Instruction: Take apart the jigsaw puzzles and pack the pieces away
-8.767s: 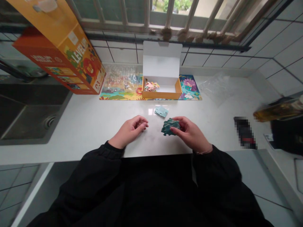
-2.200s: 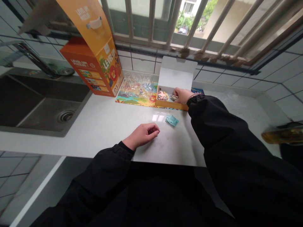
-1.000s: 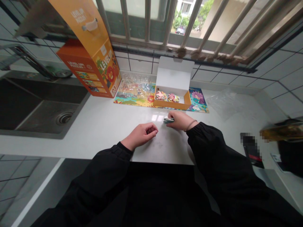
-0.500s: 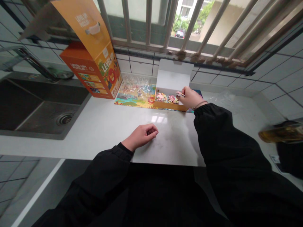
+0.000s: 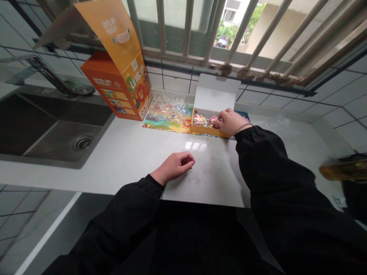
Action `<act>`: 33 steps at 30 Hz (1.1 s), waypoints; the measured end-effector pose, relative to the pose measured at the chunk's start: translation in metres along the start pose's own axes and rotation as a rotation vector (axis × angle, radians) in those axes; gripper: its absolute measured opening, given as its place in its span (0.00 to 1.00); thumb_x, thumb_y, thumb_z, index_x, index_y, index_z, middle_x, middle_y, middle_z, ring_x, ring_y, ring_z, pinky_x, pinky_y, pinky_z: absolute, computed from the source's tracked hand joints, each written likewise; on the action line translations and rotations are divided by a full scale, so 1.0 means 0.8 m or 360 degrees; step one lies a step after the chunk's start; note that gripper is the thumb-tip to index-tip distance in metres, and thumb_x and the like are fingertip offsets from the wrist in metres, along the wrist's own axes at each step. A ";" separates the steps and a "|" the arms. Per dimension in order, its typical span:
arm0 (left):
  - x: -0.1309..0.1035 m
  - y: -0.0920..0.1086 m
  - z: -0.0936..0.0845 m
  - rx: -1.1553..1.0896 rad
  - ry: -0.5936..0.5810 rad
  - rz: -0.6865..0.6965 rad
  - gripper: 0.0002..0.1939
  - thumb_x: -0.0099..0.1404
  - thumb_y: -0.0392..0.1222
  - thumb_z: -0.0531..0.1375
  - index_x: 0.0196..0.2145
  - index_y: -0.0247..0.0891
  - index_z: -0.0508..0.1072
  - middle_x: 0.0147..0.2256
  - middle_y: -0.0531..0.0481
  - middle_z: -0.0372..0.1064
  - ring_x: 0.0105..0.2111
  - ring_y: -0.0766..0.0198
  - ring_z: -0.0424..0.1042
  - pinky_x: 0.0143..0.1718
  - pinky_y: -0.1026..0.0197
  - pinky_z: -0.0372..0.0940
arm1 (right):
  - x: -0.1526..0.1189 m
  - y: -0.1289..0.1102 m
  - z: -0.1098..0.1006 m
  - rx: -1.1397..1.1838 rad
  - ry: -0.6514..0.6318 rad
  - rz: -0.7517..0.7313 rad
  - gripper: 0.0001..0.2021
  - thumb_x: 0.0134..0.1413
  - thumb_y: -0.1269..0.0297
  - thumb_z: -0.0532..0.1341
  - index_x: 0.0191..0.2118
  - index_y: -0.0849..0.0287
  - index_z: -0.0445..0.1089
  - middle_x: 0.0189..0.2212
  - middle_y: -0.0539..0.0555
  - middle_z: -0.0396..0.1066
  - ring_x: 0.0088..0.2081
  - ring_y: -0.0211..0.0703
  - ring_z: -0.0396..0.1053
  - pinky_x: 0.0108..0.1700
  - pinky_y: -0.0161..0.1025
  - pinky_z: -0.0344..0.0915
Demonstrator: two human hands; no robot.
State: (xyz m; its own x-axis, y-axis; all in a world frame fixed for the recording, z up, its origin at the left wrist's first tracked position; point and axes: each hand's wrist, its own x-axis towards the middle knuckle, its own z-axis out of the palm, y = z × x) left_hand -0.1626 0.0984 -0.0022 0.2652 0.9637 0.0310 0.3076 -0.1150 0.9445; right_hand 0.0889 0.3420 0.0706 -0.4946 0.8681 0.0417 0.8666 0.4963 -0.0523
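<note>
My right hand (image 5: 229, 122) reaches into a small open box (image 5: 210, 131) with a yellow front and a raised white lid. Its fingers are closed at the pile of puzzle pieces (image 5: 212, 121) in the right part of the box; the fingertips partly cover the pieces they hold. To the left in the same box lies another heap of puzzle pieces (image 5: 198, 120). My left hand (image 5: 175, 167) rests on the white counter (image 5: 126, 152) nearer to me, fingers curled toward the thumb, with nothing visible in them.
Left of the small box, crumpled clear plastic wrap (image 5: 172, 106) lies on a colourful printed sheet (image 5: 160, 124). A tall orange puzzle carton (image 5: 114, 86) stands with its flap up beside the sink (image 5: 69, 137). A bottle with amber contents (image 5: 341, 170) is at the right. Window bars (image 5: 187, 30) run behind.
My right hand has lowered the puzzle pieces it held above the box down onto the right pile. My left hand stays curled on the counter. The view has shifted slightly.
</note>
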 end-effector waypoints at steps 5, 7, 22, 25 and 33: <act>0.002 -0.001 -0.001 0.0027 -0.0030 -0.0001 0.11 0.73 0.49 0.64 0.41 0.38 0.79 0.31 0.51 0.77 0.30 0.63 0.73 0.35 0.60 0.66 | -0.054 -0.012 0.007 -0.0016 0.0049 -0.0249 0.18 0.71 0.48 0.63 0.49 0.59 0.78 0.48 0.64 0.78 0.49 0.58 0.74 0.54 0.48 0.67; 0.003 0.000 -0.002 0.0030 -0.0040 -0.0011 0.12 0.73 0.50 0.64 0.41 0.38 0.79 0.31 0.51 0.77 0.30 0.62 0.73 0.35 0.60 0.66 | -0.067 -0.019 0.020 -0.0047 0.0049 -0.0248 0.17 0.70 0.52 0.65 0.53 0.60 0.77 0.50 0.64 0.79 0.48 0.59 0.74 0.51 0.48 0.66; 0.003 0.007 -0.003 0.0060 0.0000 -0.0053 0.14 0.75 0.53 0.63 0.41 0.40 0.78 0.32 0.51 0.77 0.31 0.62 0.72 0.36 0.61 0.64 | -0.094 0.018 0.050 -0.0028 0.0247 -0.0106 0.11 0.71 0.66 0.59 0.50 0.60 0.78 0.46 0.63 0.80 0.47 0.56 0.74 0.47 0.45 0.63; 0.002 0.009 -0.002 0.0061 -0.0001 -0.0052 0.14 0.75 0.53 0.63 0.41 0.39 0.78 0.32 0.51 0.77 0.30 0.62 0.72 0.36 0.61 0.64 | -0.106 0.035 0.048 0.0066 0.0265 -0.0083 0.11 0.70 0.64 0.61 0.49 0.59 0.79 0.45 0.63 0.80 0.47 0.57 0.73 0.49 0.46 0.66; 0.003 0.010 -0.002 0.0085 -0.0011 -0.0053 0.13 0.74 0.52 0.63 0.41 0.39 0.78 0.32 0.52 0.77 0.30 0.63 0.71 0.35 0.61 0.64 | -0.140 0.135 0.034 -0.0035 0.0851 0.0670 0.19 0.74 0.53 0.56 0.48 0.59 0.81 0.59 0.67 0.72 0.61 0.62 0.63 0.62 0.59 0.64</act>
State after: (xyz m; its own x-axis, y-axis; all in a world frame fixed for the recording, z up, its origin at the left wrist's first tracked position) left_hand -0.1607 0.0999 0.0057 0.2601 0.9656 -0.0028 0.3647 -0.0956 0.9262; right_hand 0.2361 0.2984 0.0328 -0.0192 0.8598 0.5103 0.9820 0.1121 -0.1520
